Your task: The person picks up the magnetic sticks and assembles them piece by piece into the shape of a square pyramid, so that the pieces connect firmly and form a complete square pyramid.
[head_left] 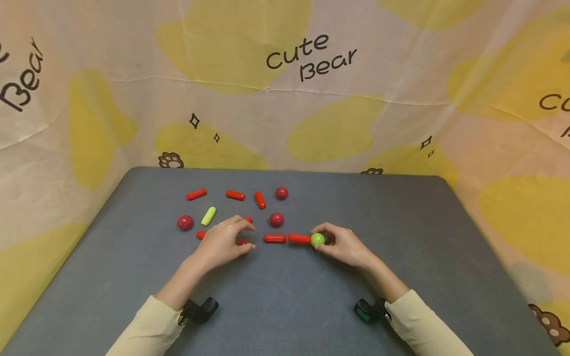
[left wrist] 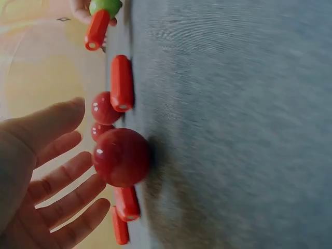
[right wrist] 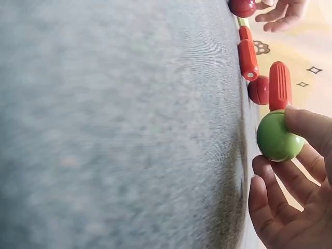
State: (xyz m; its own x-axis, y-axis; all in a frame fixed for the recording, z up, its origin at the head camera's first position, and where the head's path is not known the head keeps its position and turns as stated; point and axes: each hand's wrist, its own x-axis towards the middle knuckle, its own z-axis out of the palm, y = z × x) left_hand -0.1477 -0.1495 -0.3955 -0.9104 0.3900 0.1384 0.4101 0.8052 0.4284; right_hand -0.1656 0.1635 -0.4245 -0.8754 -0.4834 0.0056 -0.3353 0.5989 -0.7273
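My right hand [head_left: 343, 244] pinches a green ball [right wrist: 280, 136] between thumb and fingers. A red ridged rod [right wrist: 280, 85] sticks out from that ball, and in the right wrist view the pair looks raised off the table. Over the left part of the group, my left hand [head_left: 222, 241] has its fingers spread beside a red ball [left wrist: 122, 157]; whether it touches the ball I cannot tell. Another red rod [head_left: 274, 238] lies on the table between the hands. Part of the red ball is hidden by the left hand in the head view.
Behind the hands lie several more red rods [head_left: 235, 195], a yellow-green rod [head_left: 208, 216] and red balls [head_left: 276, 219], one of them left [head_left: 185, 222]. The grey table [head_left: 285, 306] meets a printed cloth backdrop [head_left: 249, 113] at its far edge.
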